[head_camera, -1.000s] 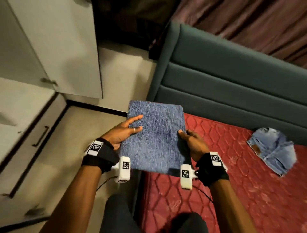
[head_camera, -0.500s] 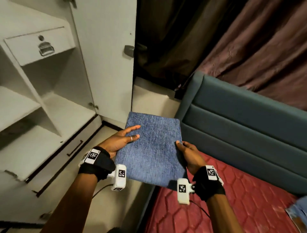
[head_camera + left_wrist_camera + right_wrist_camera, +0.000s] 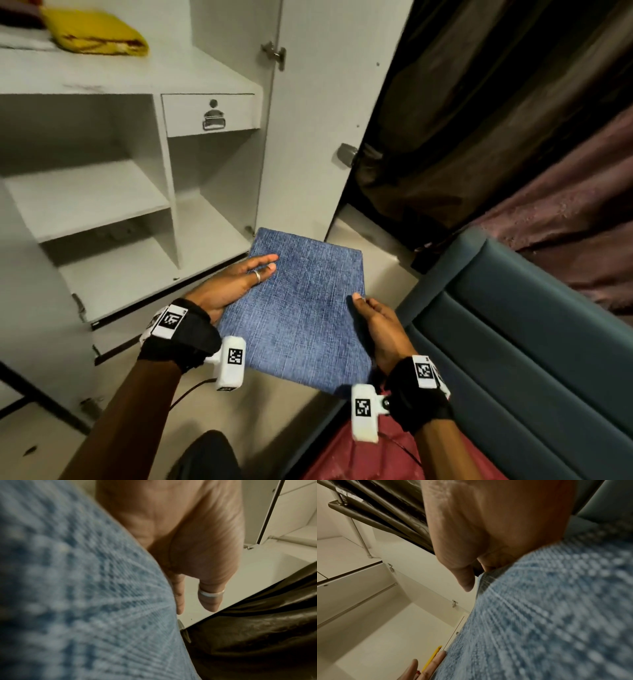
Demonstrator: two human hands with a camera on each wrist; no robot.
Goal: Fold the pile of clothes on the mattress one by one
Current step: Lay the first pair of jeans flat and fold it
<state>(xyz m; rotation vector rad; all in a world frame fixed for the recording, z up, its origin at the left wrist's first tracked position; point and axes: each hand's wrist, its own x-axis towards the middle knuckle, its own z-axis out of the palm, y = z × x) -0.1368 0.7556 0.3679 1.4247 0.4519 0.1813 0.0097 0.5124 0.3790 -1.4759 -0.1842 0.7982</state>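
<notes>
White wardrobe shelves (image 3: pixel 102 202) are faced at left. The folded denim garment (image 3: pixel 301 308) is held flat in the air before them, the grip of the left hand (image 3: pixel 233 287) and right hand (image 3: pixel 380 325) clamped on its side edges. Its long axis points away toward the wardrobe. Folding looks done; shelving likely follows, keeping it level.

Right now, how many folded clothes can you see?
2. The blue folded cloth is held between both hands. The yellow folded cloth lies on the wardrobe's top shelf. More may be hidden out of view.
</notes>
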